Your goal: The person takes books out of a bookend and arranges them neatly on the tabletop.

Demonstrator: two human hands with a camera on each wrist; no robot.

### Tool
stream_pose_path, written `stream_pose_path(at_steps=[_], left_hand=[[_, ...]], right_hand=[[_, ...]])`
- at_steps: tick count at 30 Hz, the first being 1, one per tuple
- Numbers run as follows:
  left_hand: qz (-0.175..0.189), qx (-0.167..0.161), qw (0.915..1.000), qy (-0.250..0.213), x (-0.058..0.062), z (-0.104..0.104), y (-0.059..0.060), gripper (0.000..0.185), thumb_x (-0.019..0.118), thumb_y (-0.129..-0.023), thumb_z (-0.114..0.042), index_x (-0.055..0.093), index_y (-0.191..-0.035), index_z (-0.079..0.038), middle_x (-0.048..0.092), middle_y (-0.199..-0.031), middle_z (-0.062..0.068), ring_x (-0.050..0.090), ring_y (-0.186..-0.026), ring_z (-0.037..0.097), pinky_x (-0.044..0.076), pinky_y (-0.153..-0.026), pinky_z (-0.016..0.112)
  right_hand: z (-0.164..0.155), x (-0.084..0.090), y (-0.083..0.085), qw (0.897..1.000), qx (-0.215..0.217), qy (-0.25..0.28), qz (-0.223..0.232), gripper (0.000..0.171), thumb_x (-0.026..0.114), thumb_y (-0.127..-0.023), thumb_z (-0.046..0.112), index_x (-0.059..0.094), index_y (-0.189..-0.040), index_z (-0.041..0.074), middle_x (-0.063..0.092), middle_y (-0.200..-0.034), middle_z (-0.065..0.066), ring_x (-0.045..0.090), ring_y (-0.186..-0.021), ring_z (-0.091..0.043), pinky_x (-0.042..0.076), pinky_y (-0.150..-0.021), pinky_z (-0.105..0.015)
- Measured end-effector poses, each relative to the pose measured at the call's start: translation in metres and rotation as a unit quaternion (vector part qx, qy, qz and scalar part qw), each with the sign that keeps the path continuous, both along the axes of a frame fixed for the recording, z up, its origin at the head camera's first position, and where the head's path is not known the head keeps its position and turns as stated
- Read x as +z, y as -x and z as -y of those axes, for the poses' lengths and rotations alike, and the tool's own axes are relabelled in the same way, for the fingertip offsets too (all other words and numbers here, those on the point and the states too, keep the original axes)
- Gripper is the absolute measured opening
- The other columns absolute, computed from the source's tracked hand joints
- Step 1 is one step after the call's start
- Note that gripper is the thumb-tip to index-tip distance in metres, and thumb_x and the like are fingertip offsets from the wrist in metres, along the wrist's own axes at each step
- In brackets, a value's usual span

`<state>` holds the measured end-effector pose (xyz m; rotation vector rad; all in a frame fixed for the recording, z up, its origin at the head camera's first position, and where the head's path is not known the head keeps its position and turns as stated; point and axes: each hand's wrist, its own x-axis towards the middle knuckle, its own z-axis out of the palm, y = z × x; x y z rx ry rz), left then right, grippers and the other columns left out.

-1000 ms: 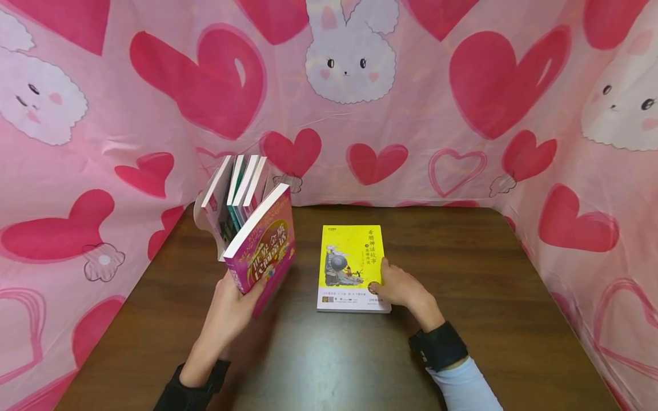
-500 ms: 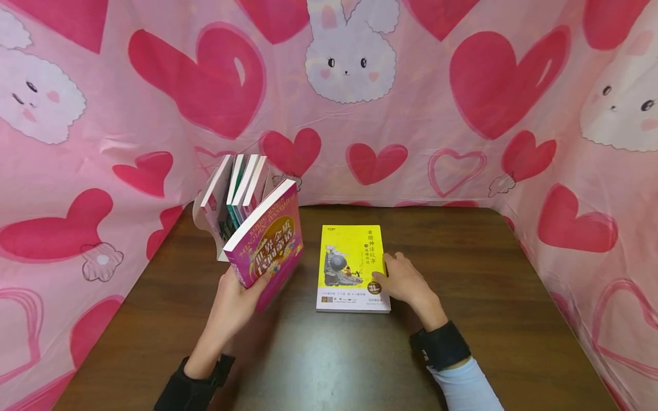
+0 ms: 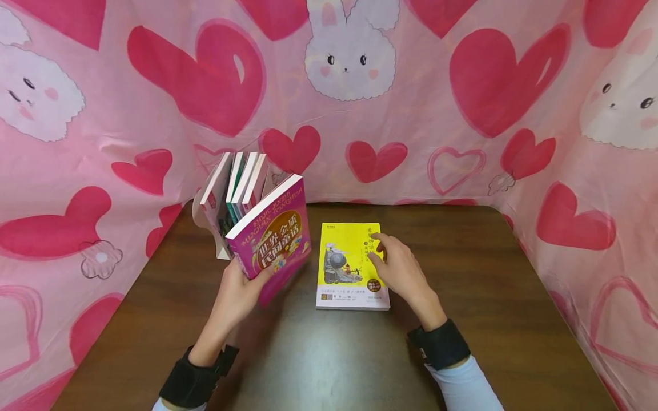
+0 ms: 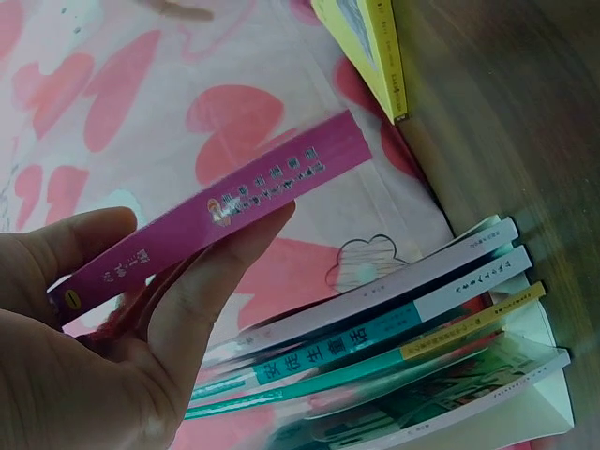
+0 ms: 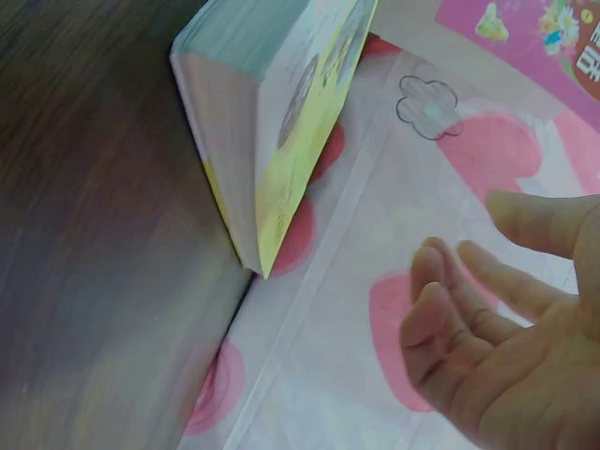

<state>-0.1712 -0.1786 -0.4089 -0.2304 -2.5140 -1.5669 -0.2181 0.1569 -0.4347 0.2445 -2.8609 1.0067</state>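
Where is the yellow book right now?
In the head view, the yellow book lies flat mid-table, under the right hand and right of the magenta book.

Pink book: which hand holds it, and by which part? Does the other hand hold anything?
The left hand grips the pink book by its lower corner. The right hand holds nothing, over the yellow book.

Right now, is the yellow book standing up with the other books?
No, the yellow book lies flat on the table, apart from the row of standing books, under the right hand.
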Motion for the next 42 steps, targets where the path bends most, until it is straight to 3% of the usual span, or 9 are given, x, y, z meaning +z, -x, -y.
stream_pose_path(at_steps=[5, 15, 21, 25, 31, 42], left_hand=[[-0.001, -0.006, 0.9999, -0.009, 0.002, -0.001, 0.004, 0.055, 0.074, -0.097, -0.005, 0.050, -0.147, 0.001, 0.062, -0.140, 0.024, 0.064, -0.124, 0.044, 0.052, -0.100, 0.063], [-0.013, -0.026, 0.9993, -0.021, 0.004, -0.006, 0.008, 0.057, 0.078, -0.095, -0.005, 0.053, -0.146, -0.002, 0.064, -0.139, 0.021, 0.066, -0.122, 0.042, 0.055, -0.096, 0.060], [0.002, -0.041, 0.9986, -0.034, 0.003, -0.011, 0.011, 0.057, 0.079, -0.095, -0.009, 0.053, -0.146, -0.005, 0.065, -0.139, 0.019, 0.067, -0.121, 0.041, 0.055, -0.096, 0.058], [0.013, -0.052, 0.9974, -0.048, 0.004, -0.013, 0.013, 0.055, 0.078, -0.096, -0.009, 0.054, -0.145, -0.004, 0.066, -0.137, 0.020, 0.068, -0.119, 0.040, 0.056, -0.094, 0.058], [0.019, -0.077, 0.9945, -0.069, 0.007, -0.017, 0.016, 0.053, 0.077, -0.096, -0.009, 0.056, -0.144, -0.004, 0.067, -0.135, 0.019, 0.069, -0.117, 0.038, 0.057, -0.094, 0.056], [0.027, -0.104, 0.9898, -0.093, 0.007, -0.025, 0.017, 0.055, 0.078, -0.095, -0.006, 0.052, -0.143, -0.001, 0.068, -0.133, 0.020, 0.070, -0.115, 0.038, 0.058, -0.092, 0.054]], right_hand=[[0.007, 0.006, -0.001, 0.999, 0.021, 0.026, -0.043, 0.059, 0.077, -0.096, 0.019, 0.054, -0.150, 0.011, 0.067, -0.120, -0.011, 0.060, -0.095, -0.029, 0.053, -0.076, -0.038], [0.027, 0.007, -0.002, 0.995, 0.059, 0.058, -0.061, 0.079, 0.078, -0.096, 0.021, 0.037, -0.164, 0.025, 0.059, -0.147, -0.009, 0.061, -0.103, -0.029, 0.057, -0.080, -0.041], [0.036, 0.001, 0.002, 0.991, 0.102, 0.062, -0.054, 0.097, 0.081, -0.094, 0.028, 0.019, -0.167, 0.043, 0.043, -0.164, 0.000, 0.057, -0.130, -0.028, 0.057, -0.097, -0.050], [0.041, -0.002, 0.003, 0.985, 0.129, 0.085, -0.072, 0.101, 0.080, -0.095, 0.025, 0.012, -0.169, 0.041, 0.036, -0.168, 0.003, 0.053, -0.135, -0.028, 0.055, -0.100, -0.051], [0.046, -0.003, 0.005, 0.977, 0.160, 0.104, -0.100, 0.109, 0.081, -0.095, 0.021, 0.003, -0.169, 0.040, 0.034, -0.168, 0.009, 0.041, -0.149, -0.018, 0.048, -0.108, -0.048], [0.048, -0.004, 0.003, 0.973, 0.161, 0.113, -0.118, 0.117, 0.081, -0.093, 0.017, -0.006, -0.169, 0.037, 0.043, -0.152, -0.011, 0.050, -0.134, -0.023, 0.057, -0.097, -0.045]])
